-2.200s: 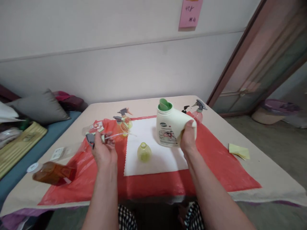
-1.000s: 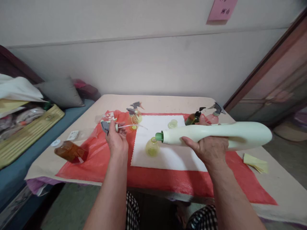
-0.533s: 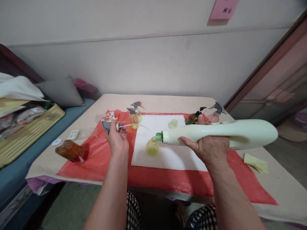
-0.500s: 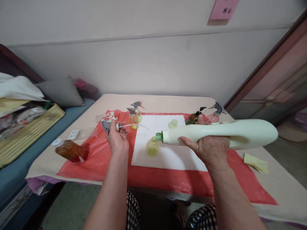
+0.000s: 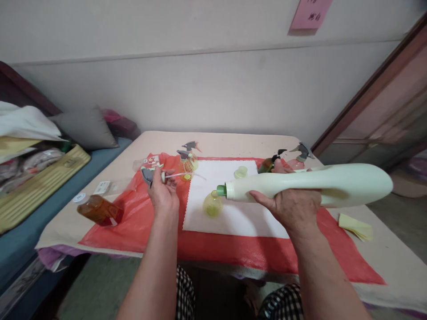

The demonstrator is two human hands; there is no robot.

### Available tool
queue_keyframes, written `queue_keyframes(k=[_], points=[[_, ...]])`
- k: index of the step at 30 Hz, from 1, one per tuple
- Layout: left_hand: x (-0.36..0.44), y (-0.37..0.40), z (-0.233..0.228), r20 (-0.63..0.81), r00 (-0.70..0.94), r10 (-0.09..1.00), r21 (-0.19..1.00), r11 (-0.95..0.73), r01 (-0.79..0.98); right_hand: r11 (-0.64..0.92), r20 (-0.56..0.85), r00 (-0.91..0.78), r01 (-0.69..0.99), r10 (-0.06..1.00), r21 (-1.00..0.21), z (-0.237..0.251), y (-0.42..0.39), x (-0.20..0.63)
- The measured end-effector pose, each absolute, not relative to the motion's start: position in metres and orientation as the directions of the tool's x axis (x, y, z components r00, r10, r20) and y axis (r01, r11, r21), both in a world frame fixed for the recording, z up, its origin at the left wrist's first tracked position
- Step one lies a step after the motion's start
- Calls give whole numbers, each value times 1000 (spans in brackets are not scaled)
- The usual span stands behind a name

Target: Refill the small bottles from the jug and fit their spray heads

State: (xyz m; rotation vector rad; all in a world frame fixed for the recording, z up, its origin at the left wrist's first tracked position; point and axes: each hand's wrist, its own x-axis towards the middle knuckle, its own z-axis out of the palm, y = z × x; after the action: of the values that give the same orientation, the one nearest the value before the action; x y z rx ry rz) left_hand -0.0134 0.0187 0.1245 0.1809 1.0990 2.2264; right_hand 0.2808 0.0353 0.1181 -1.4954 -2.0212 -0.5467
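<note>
In the centre right of the frame the right hand (image 5: 293, 208) wraps its fingers around the waist of a large pale green jug (image 5: 310, 185), thumb on the near side and fingers curled over the far side, holding it almost level with its green spout (image 5: 221, 190) pointing left. That spout sits just above and beside the open neck of a small round yellow bottle (image 5: 212, 205), which stands upright on a white cloth (image 5: 233, 209); the tilt and the lined-up mouths look like a pouring hold, though no liquid can be seen leaving the spout. Left of centre, the left hand (image 5: 163, 195) closes its fingers on a grey spray head (image 5: 147, 175) whose thin clear dip tube (image 5: 178, 174) sticks out to the right, kept up off the red sheet (image 5: 133, 222), seemingly so the tube stays clean and clear of the bottle. At the lower left an amber bottle (image 5: 99, 210) lies on its side with a white cap. Towards the far edge stand two yellow spray bottles (image 5: 187, 162), a dark pump bottle (image 5: 270, 163), a pink spray bottle (image 5: 298, 160) and a loose pale cap (image 5: 240, 171). The pink note (image 5: 310, 15) at the upper right carries handwriting too small to read, and the jug shows no readable label from this side.
</note>
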Motion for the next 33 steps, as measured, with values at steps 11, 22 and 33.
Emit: queue_keyframes(k=[11, 22, 33], points=[[-15, 19, 122, -139, -790, 597, 762, -445, -471, 281, 651, -214, 960, 728, 2, 118, 35, 280], [-14, 19, 124, -144, -789, 597, 756, -448, -477, 311, 664, -226, 950, 713, -10, 125, 33, 279], [-14, 19, 122, -152, -783, 603, 750, -446, -489, 331, 727, -294, 939, 621, 96, 125, 32, 278]])
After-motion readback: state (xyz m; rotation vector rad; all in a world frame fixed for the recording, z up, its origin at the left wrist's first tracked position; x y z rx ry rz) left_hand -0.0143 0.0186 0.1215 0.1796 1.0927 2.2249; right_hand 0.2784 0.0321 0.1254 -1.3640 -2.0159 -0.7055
